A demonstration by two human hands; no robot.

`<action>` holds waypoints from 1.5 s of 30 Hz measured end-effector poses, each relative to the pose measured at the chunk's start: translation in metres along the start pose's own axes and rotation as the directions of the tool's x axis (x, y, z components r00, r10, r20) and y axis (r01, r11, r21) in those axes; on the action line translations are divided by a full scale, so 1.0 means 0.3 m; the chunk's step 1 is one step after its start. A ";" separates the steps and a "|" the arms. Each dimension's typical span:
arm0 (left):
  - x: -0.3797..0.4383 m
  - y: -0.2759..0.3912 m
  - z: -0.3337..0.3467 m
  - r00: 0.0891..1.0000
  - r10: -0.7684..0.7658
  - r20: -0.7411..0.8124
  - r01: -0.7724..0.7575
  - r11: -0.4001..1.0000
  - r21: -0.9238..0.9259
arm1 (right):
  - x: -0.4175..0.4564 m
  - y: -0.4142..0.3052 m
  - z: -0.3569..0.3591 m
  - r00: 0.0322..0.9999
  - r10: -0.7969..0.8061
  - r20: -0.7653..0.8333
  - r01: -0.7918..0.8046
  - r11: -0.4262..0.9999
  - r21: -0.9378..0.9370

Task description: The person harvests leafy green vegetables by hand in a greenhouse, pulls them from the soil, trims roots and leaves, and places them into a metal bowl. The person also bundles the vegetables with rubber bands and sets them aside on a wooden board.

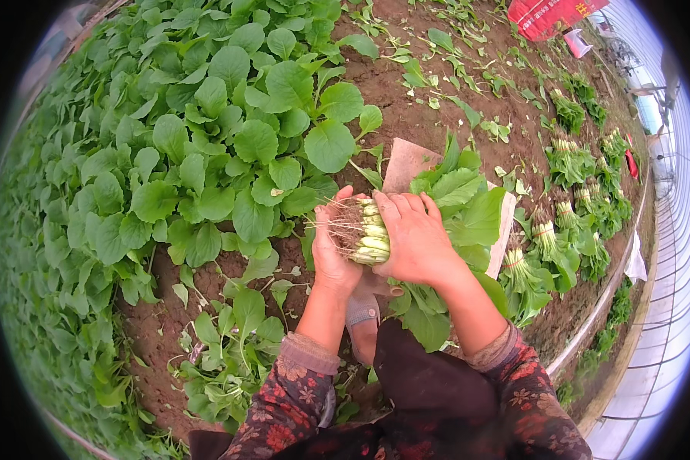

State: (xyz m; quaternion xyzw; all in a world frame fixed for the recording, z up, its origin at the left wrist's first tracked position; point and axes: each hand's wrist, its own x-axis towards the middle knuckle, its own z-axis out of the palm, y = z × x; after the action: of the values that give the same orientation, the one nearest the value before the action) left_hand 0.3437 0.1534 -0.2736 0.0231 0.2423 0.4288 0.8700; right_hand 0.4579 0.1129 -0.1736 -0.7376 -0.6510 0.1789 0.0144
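Observation:
A bunch of leafy greens (pixel 372 233) lies sideways between my hands, its pale stem bases lined up and soil-caked roots pointing left. Cupped against the root end is my left hand (pixel 334 253), the fine roots poking past its fingers. My right hand (pixel 417 233) grips the stems from above, just behind their white bases. Broad green leaves (pixel 463 201) spread out to the right of that hand, over a flat pinkish-brown board or sheet (pixel 411 164). I cannot see any band on this bunch; the right hand covers much of the stems.
Dense growing greens (pixel 224 138) fill the left. Several banded bunches (pixel 543 241) lie on the soil at right. Loose leaves (pixel 236 345) are heaped near my shoe (pixel 362 313). A red printed sack (pixel 552 17) lies at the far right, near the plastic greenhouse wall (pixel 681 201).

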 end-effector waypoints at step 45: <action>-2.495 0.381 -0.946 -0.328 0.587 -0.740 0.938 0.297 -0.180 | 0.021 0.068 0.067 0.999 0.012 0.036 -0.009 0.998 -0.067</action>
State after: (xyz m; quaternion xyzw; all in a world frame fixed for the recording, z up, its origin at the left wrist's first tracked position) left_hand -0.2510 -0.3888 -0.1947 0.0480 0.9484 -0.2529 0.1848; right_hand 0.4722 0.1117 -0.1990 -0.7377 -0.6528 0.1704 -0.0229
